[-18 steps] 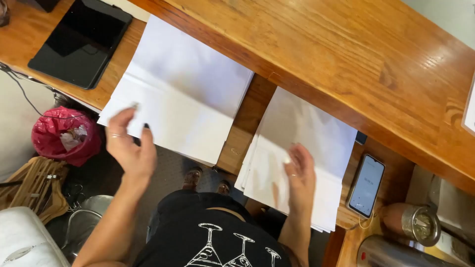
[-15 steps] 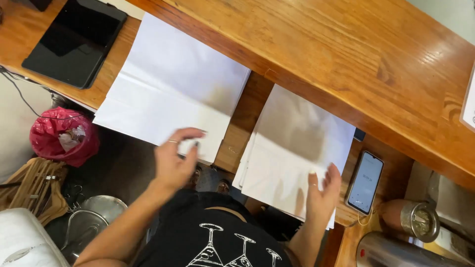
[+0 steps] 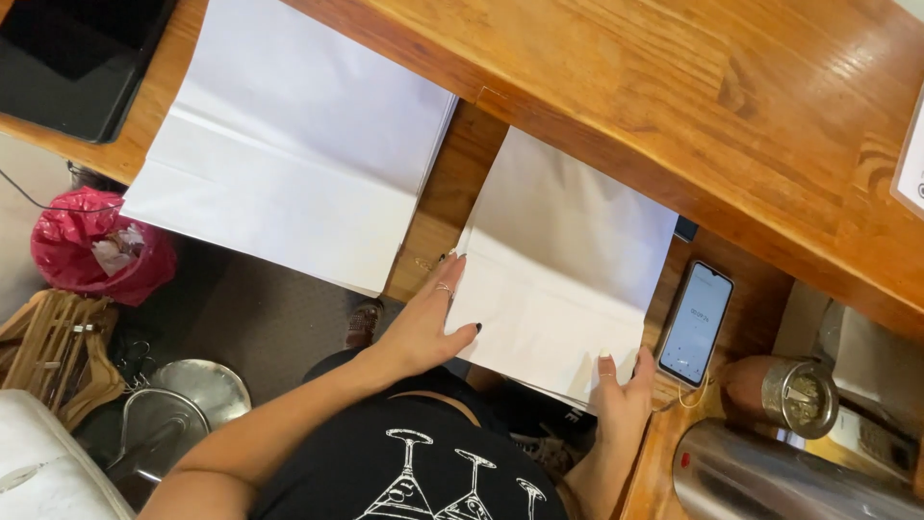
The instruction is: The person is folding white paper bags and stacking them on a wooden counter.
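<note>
Two stacks of white paper bags lie flat on a wooden counter [image 3: 616,87]. My left hand [image 3: 428,323] presses flat against the left edge of the right stack [image 3: 563,260], fingers together. My right hand [image 3: 621,385] touches that stack's near right corner with its fingertips on the edge. The left stack [image 3: 289,144] lies apart, hanging over the counter's near edge, with no hand on it.
A phone [image 3: 696,323] with a lit screen lies right of the right stack. A dark tablet [image 3: 67,58] sits at the far left. Metal containers [image 3: 784,395] stand at lower right. Below the counter are a red bag [image 3: 96,255], wooden hangers [image 3: 48,342] and metal bowls [image 3: 183,404].
My left hand has moved from the left stack across to the left edge of the right stack. My right hand slid down to that stack's near corner.
</note>
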